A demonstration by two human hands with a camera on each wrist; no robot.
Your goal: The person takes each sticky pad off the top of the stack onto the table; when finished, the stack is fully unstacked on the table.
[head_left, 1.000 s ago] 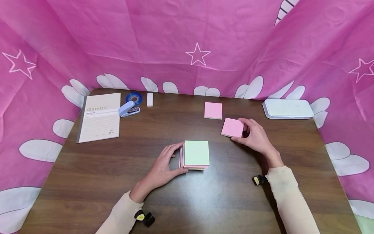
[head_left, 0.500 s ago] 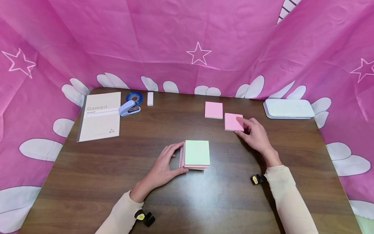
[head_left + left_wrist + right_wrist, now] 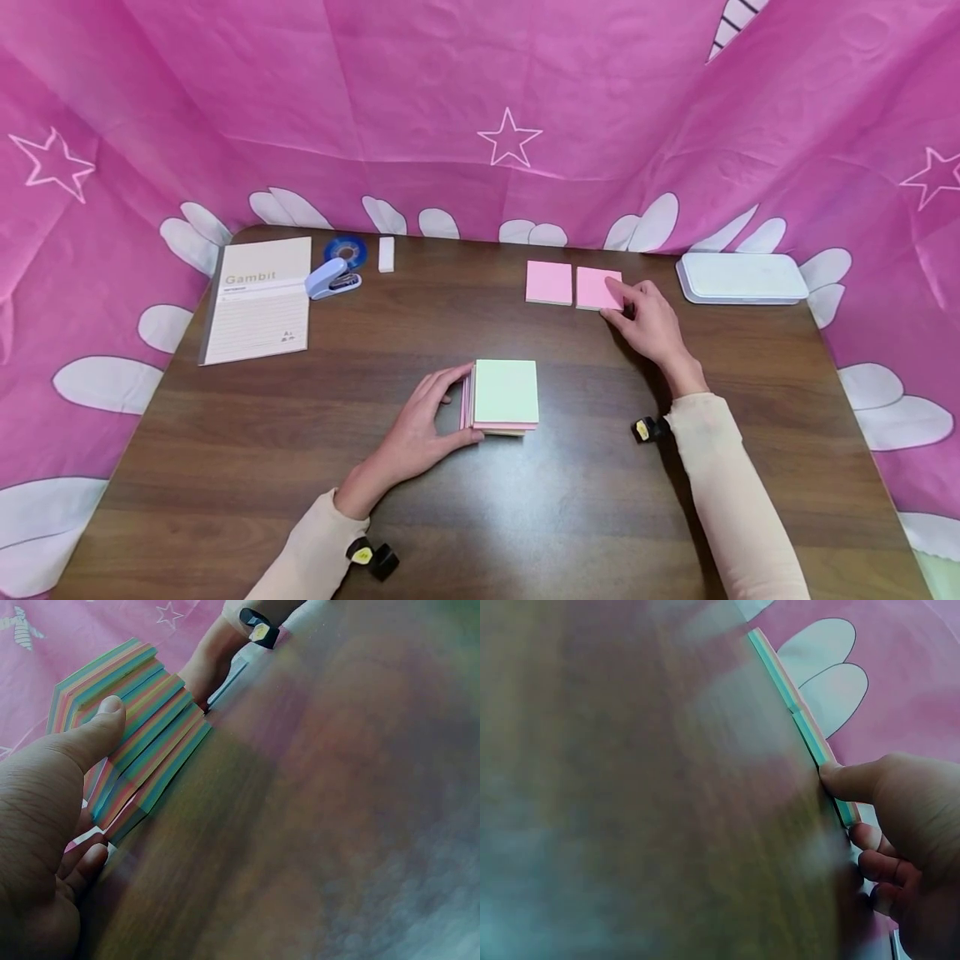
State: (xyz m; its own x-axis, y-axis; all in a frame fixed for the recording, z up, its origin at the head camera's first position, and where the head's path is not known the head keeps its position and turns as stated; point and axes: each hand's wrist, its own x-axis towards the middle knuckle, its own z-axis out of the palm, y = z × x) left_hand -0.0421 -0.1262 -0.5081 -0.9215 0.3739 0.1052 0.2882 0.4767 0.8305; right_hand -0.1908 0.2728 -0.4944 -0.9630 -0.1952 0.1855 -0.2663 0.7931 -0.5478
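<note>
Thin pink square pad of sticky notes [image 3: 597, 288] — far side of the dark wooden bench [image 3: 525, 517], just beside a matching pink pad [image 3: 548, 282]. Right hand [image 3: 647, 317] pinches its near corner, fingers curled. Left hand [image 3: 420, 425] grips the thick multicoloured stack of notes [image 3: 504, 397] at centre. Likely light, slightly flexible — best held by its edges.

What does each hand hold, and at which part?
Left hand grips the stack by its left side. Right hand pinches the right pink pad at its near right corner.
</note>
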